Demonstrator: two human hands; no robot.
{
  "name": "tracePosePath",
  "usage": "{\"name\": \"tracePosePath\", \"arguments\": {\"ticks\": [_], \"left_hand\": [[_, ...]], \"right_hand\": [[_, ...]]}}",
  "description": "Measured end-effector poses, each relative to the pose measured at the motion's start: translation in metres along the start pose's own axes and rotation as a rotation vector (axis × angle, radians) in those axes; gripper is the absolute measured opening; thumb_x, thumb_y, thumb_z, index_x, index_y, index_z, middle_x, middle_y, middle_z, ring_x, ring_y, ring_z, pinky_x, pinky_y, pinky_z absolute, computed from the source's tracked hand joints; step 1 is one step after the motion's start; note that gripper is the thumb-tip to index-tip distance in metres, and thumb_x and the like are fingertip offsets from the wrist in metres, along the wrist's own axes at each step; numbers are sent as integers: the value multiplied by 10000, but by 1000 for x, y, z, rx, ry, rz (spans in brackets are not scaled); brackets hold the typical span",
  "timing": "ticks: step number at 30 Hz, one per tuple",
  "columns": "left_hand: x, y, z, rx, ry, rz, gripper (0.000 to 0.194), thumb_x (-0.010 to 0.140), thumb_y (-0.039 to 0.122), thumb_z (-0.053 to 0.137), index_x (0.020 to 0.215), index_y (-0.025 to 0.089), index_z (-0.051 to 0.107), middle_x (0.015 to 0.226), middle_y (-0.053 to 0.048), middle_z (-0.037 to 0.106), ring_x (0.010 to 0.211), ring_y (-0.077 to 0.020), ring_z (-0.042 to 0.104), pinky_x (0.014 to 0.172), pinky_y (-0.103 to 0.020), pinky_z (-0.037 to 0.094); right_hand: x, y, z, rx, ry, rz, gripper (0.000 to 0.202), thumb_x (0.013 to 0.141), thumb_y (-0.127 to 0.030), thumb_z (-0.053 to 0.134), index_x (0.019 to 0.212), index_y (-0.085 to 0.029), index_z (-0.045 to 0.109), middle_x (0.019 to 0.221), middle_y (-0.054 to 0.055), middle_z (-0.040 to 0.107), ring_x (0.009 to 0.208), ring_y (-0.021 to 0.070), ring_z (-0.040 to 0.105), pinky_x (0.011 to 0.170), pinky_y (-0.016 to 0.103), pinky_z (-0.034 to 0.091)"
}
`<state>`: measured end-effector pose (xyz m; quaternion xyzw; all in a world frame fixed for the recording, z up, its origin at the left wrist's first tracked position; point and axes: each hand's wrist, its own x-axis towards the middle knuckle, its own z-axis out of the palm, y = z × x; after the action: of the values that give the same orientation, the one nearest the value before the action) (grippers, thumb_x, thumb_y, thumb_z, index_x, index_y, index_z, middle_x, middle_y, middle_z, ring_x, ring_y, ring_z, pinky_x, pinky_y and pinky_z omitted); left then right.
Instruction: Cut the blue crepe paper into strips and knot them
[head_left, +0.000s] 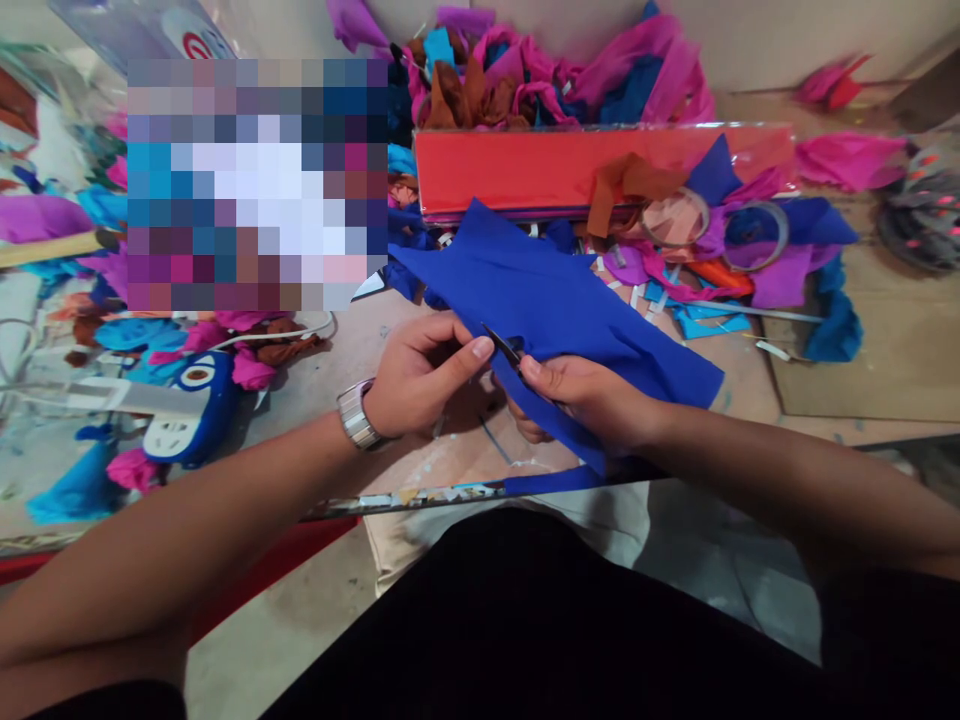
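Observation:
A large blue sheet of thin, cloth-like material lies across the middle of the table and reaches its front edge. My left hand, with a metal watch on the wrist, pinches the sheet's left edge between thumb and fingers. Dark scissors stick out of my right hand, which is closed round their handles. The blades point up and left at the sheet, close to my left thumb. Part of the sheet hangs over my right fingers, so the handles are mostly hidden.
Behind the sheet lies a flat red pack in clear plastic. Tape rolls and coloured scraps surround it at the right, beside a cardboard piece. A blue and white power strip with a white cable is at the left.

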<state>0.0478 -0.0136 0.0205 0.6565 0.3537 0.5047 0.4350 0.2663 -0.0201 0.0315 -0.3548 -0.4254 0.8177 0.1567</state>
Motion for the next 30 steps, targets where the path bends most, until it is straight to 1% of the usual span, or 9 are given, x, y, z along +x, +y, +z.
{"name": "tracePosePath", "arguments": {"ticks": [6, 10, 14, 21, 23, 26, 28, 30], "left_hand": [[0, 1, -1, 50, 16, -35, 352, 949, 426, 730, 702, 182, 673, 650, -22, 688, 554, -104, 559, 555, -243, 486], [0, 1, -1, 45, 17, -12, 340, 920, 436, 764, 706, 183, 688, 645, -20, 696, 545, -102, 565, 536, -236, 466], [0, 0, -1, 58, 39, -10, 350, 914, 458, 766, 701, 190, 692, 631, -19, 680, 536, -107, 548, 530, -248, 452], [0, 2, 0, 40, 38, -23, 377, 911, 479, 767, 687, 190, 675, 623, -15, 658, 540, -107, 525, 539, -264, 432], [-1, 0, -1, 8, 24, -31, 361, 931, 460, 747, 701, 190, 678, 645, -20, 663, 564, -113, 542, 562, -273, 442], [-4, -6, -3, -113, -2, -41, 332, 987, 448, 672, 771, 197, 696, 710, -35, 671, 633, -134, 585, 611, -294, 465], [-6, -11, -5, -182, 19, -49, 314, 1005, 450, 640, 820, 203, 699, 726, -34, 653, 645, -139, 582, 611, -299, 457], [-7, -14, -5, -193, 66, -45, 268, 979, 431, 686, 833, 207, 693, 729, -25, 639, 640, -134, 564, 611, -297, 449]], "right_hand": [[-1, -1, 0, -2, 2, 12, 586, 944, -722, 602, 760, -165, 605, 622, -3, 552, 521, 112, 441, 526, 278, 348], [-1, -4, 1, 22, -15, -4, 575, 943, -695, 621, 734, -160, 599, 602, -6, 537, 517, 113, 448, 530, 279, 336], [-1, -4, 2, 32, -8, -1, 566, 931, -682, 648, 724, -157, 604, 612, 4, 551, 527, 115, 458, 530, 278, 336], [-1, -3, 1, 64, -11, -12, 533, 946, -649, 652, 754, -154, 614, 613, -1, 554, 524, 113, 465, 537, 274, 348], [0, -2, 1, 64, -14, -10, 534, 949, -650, 647, 755, -153, 615, 607, -4, 547, 518, 112, 462, 535, 274, 339], [1, -1, 1, 89, -3, -5, 503, 944, -637, 662, 822, -150, 639, 633, -10, 555, 523, 108, 459, 536, 270, 336], [1, -1, 1, 105, -4, -15, 485, 936, -623, 681, 849, -147, 644, 651, -12, 557, 536, 107, 465, 547, 271, 347], [1, -1, 2, 96, -7, -9, 490, 933, -627, 681, 840, -147, 637, 649, -12, 550, 541, 111, 469, 552, 276, 349]]}}
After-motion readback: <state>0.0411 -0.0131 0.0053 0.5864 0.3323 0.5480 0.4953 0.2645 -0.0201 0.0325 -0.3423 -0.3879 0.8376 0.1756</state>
